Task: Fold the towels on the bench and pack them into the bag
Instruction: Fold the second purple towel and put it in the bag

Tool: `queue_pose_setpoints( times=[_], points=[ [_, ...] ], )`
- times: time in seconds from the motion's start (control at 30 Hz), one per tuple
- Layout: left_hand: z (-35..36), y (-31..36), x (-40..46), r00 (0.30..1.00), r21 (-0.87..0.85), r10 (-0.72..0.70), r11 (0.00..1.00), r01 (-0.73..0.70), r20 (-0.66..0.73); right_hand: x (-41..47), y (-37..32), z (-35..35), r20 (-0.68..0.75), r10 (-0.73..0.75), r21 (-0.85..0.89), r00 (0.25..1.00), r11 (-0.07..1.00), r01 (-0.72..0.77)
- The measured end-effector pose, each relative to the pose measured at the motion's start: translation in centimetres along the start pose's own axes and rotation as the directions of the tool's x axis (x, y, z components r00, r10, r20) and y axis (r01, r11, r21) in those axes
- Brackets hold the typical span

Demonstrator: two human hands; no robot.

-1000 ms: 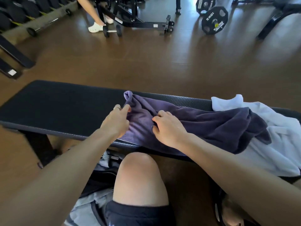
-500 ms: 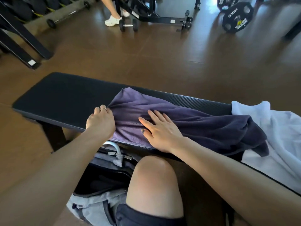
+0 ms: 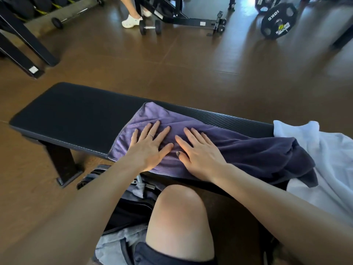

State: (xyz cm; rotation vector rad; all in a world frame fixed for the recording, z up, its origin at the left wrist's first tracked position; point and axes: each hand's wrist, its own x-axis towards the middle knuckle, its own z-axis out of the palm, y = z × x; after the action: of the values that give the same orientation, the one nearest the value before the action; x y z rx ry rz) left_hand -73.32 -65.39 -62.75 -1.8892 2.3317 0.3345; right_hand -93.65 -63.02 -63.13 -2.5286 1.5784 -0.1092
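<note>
Purple towel lies mid-frame on the tabletop, soft and limp under my left hand and right hand, fingers spread wide, flat, gripping nothing. I'd pinch its hemmed left corners.

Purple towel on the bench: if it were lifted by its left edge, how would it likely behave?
The purple towel would probably hang limp: it lies creased and bunched at its right end, draped onto the white towel. It looks thin, so likely light. It might slide on the bench, whose padding looks smooth; both the left hand and right hand press it flat.
</note>
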Motion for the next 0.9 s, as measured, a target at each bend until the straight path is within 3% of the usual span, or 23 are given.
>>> queue_pose_setpoints(
  times=[0.17,0.27,0.43,0.67,0.8,0.9],
  points=[
    [-0.4,-2.6,-0.8,0.999,0.034,-0.011,0.999,0.010,0.045,0.1,-1.8,0.4,0.006,-0.076,0.053,0.997,0.996,0.076],
    [-0.8,-4.2,-1.2,0.996,0.050,-0.065,0.997,0.061,0.062,0.4,-2.7,0.5,-0.062,-0.130,0.094,0.990,0.986,0.135],
    [-1.6,-4.9,-1.2,0.993,-0.023,-0.116,0.993,0.117,0.026,2.7,-1.3,-1.7,-0.200,0.097,0.150,0.975,0.986,-0.067],
    [-0.9,-4.0,-0.4,0.987,-0.002,-0.141,0.990,0.142,0.081,7.6,-0.4,-4.4,0.049,0.349,0.241,0.936,0.905,-0.350],
    [-0.8,-4.3,-0.4,0.991,-0.009,-0.117,0.993,0.118,0.058,9.8,-0.7,-5.4,0.252,0.336,0.370,0.907,0.833,-0.411],
    [-0.4,-4.6,0.0,0.995,-0.030,-0.092,0.995,0.091,-0.024,11.3,-0.5,-6.6,0.198,0.308,0.439,0.931,0.821,-0.365]
  ],
)
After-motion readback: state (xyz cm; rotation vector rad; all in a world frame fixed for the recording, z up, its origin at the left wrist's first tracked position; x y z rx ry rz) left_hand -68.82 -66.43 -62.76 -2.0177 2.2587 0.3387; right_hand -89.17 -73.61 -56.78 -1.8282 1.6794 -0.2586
